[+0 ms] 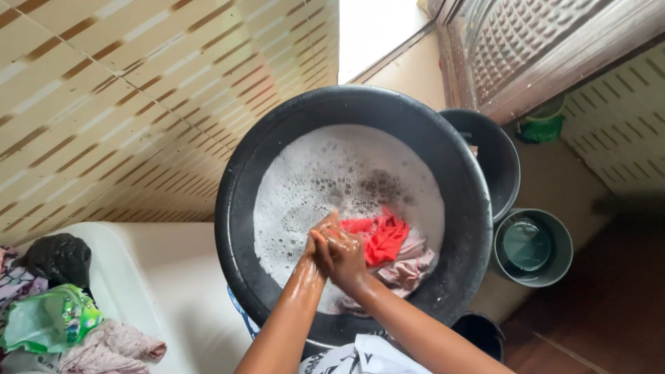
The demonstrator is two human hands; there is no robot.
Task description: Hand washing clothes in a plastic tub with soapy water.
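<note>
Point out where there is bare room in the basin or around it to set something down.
Free: the suds left of the hands in the black basin, and the white surface between the basin and the clothes pile. Crowded: right side, with the red cloth, dark bucket and grey bucket.

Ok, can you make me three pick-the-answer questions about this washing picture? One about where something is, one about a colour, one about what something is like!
1. Where is the small grey metal bucket?
A. right of the big black round basin
B. inside the basin
C. on the white surface

2. What colour is the cloth under the hands?
A. blue
B. red
C. yellow

3. What is the water in the basin like?
A. clear
B. frozen
C. foamy

Answers: 1 A, it stands on the floor beside the basin's right rim. 2 B, bright red fabric shows by the left hand and right hand, which press together on it. 3 C, white bubbles cover the surface.
</note>
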